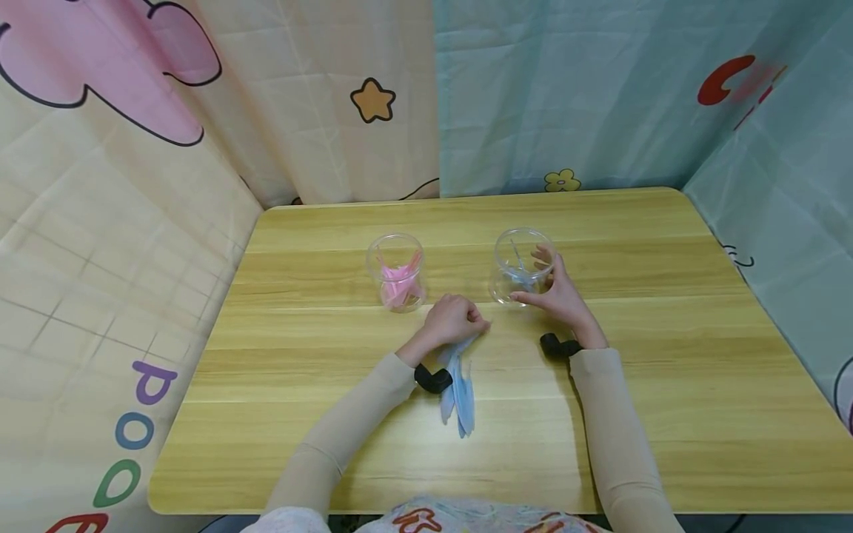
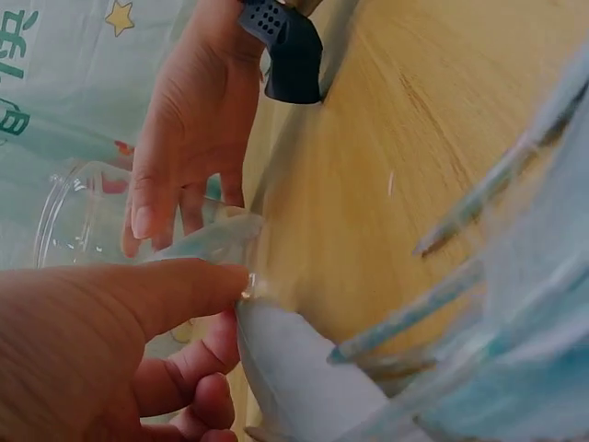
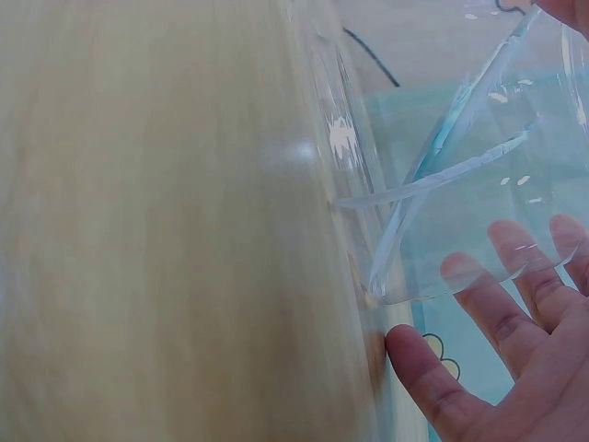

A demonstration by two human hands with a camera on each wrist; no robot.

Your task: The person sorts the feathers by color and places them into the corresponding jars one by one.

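Note:
My left hand (image 1: pixel 456 320) is over the middle of the table, thumb and index finger pinching the end of a light blue feather-like strip (image 2: pixel 299 368). More light blue strips (image 1: pixel 458 396) lie in a bunch beneath and in front of that hand. At the right, my right hand (image 1: pixel 558 292) holds a clear jar (image 1: pixel 504 259), thumb on the near side and fingers round the far side. Thin blue strips (image 3: pixel 442 180) stand slanted and crossed inside this jar. Both jars are upright on the wooden table.
Left of the held jar stands another clear jar (image 1: pixel 395 243) with pink strips (image 1: pixel 401 283) in it. The wooden table (image 1: pixel 280 355) is bounded by printed curtains (image 1: pixel 320 133) at the back and sides. Black wrist straps (image 1: pixel 433 379) sit on both wrists.

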